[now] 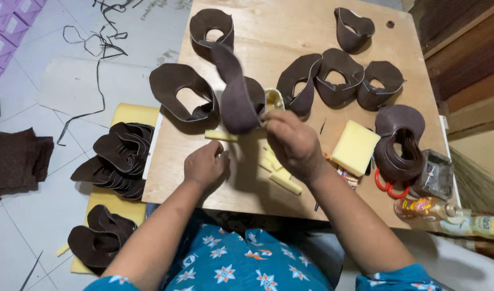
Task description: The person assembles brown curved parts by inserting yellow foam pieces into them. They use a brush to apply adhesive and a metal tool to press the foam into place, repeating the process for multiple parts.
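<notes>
My right hand (292, 143) pinches a dark brown leather shoe upper (233, 94) and lifts it above a low wooden board (268, 32). My left hand (205, 164) rests on the board just below that piece, fingers curled, holding nothing that I can see. A thin yellow foam strip (220, 135) lies under the lifted piece. More yellow strips (282, 180) lie beneath my right hand. Several other brown uppers, such as one (183, 97) on the left, lie spread over the board.
A yellow sponge block (354, 146), red-handled scissors (389, 187), a small tin (435, 175) and a bottle (451, 213) sit at the right. Stacked brown uppers (117, 156) lie on yellow foam on the floor at left, with dark fabric (15, 159) beyond.
</notes>
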A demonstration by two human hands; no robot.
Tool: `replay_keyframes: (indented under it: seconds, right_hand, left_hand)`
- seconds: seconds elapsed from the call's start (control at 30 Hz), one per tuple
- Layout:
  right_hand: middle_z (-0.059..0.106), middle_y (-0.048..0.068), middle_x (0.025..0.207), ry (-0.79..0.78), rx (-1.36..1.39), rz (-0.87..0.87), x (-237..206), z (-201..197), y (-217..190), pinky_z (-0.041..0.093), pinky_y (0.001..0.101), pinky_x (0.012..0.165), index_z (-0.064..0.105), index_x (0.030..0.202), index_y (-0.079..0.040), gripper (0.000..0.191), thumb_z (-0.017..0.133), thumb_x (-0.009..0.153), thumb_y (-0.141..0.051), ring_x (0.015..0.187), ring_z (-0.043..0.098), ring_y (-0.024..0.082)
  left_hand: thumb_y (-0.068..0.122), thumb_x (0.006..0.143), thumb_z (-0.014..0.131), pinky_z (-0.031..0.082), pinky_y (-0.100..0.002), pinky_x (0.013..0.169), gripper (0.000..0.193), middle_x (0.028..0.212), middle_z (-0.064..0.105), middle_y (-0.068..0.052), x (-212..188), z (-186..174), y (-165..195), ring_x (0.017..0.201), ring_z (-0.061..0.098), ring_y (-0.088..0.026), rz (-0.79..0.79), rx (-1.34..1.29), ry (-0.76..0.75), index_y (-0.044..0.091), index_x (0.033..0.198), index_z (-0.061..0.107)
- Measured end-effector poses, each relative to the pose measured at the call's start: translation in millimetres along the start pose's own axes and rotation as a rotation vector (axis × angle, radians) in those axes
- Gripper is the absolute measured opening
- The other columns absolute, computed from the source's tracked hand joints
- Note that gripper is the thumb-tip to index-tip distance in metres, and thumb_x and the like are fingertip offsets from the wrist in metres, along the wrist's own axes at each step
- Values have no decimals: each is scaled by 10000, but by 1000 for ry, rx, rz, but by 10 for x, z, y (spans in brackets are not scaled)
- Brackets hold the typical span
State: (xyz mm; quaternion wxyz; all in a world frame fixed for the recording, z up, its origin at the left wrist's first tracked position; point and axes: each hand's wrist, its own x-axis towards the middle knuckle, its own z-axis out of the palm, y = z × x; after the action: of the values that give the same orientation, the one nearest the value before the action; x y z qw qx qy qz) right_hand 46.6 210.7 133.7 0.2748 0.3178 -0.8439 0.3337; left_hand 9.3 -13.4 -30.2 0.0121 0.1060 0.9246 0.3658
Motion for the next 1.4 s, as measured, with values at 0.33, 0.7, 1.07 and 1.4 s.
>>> replay_keyframes:
  seconds: [0.33,0.7,1.07,1.4]
  right_hand:
    - [672,189,1204,-175,-126,1,-894,358,-394,591,402,834,622,1070,-21,239,709,851,-63,1040,705,355]
    - [655,160,1070,-72,-503,712,-1593,72,47,527,469,848,646,1071,-41,228,719,876,-134,1008,656,375]
    - [727,199,982,-484,-617,1301,-2061,-320,627,540,484,869,692,989,-29,429,807,800,-397,982,694,373]
    - [733,165,785,-348,-214,1488,-2308,-493,1048,532,378,683,723,804,-4,300,719,782,-302,705,685,244]
  left_hand:
    - [321,941,578,624,-504,918,521,1283,634,-157,-890,-229,373,1128,698,-294,-510,-1750,-348,118,1402,445]
    - [293,1084,493,439,-383,1066,404,1333,570,-187,-652,-311,297,1222,576,-324,65,-539,154,26,1387,482]
    - [206,1088,524,429,-362,1124,473,1423,483,-145,-487,-295,119,1280,513,-287,356,-558,207,106,1534,399]
    - [66,1082,553,452,-306,1109,454,1426,495,-105,-416,-433,348,1308,523,-179,323,-678,266,58,1510,400]
